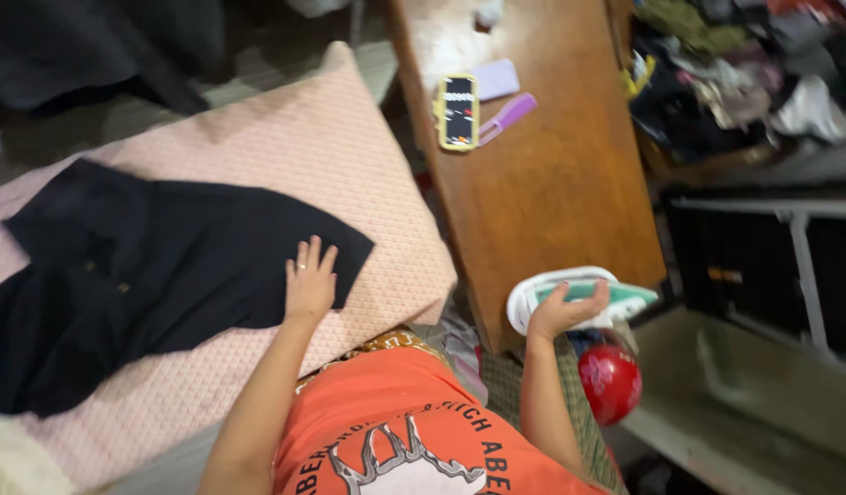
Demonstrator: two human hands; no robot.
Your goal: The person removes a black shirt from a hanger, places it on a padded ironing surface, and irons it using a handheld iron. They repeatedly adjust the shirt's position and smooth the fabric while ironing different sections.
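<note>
phone (458, 112), comb (506, 117) on table (551, 192), beyond iron (583, 298).

1. I see a bright glare patch on the wooden tabletop (551, 174), well above my right hand (562, 312).
2. The upper left corner, far beyond my left hand (309, 280), sits in deep shadow.
3. The whole frame is soft with motion blur, and the clutter at the right edge smears.

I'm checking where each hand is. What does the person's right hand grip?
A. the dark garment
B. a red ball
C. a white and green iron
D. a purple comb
C: the right hand closes around the handle of the white and green iron, while the left hand lies flat on the dark garment.
</note>
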